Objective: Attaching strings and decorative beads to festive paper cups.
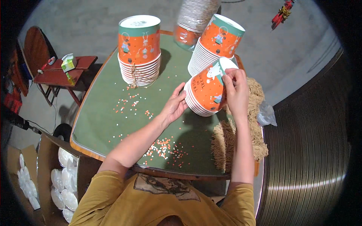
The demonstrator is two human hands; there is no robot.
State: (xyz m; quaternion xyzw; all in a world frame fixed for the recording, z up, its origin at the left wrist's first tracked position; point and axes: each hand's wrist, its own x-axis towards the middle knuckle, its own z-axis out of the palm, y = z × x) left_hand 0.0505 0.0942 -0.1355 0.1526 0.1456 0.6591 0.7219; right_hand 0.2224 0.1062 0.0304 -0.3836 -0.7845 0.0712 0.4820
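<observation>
Between my hands is a short stack of nested paper buckets, orange with printed figures and a green band, tilted with the base toward the upper right. My left hand grips the white rims at its left side, thumb hidden in part. With fingers bent, my right hand holds the stack's upper right side near the green band. Just behind stands a taller bucket stack, upside down. Another upside-down stack is at the far left of the table, with twine hanging over its rims.
Bundles of tan twine lie along the table's right edge, near a clear plastic bag. Orange and white paper dots are scattered on the green tabletop. Boxes of wrapped white discs stand lower left; a wrapped stack is behind.
</observation>
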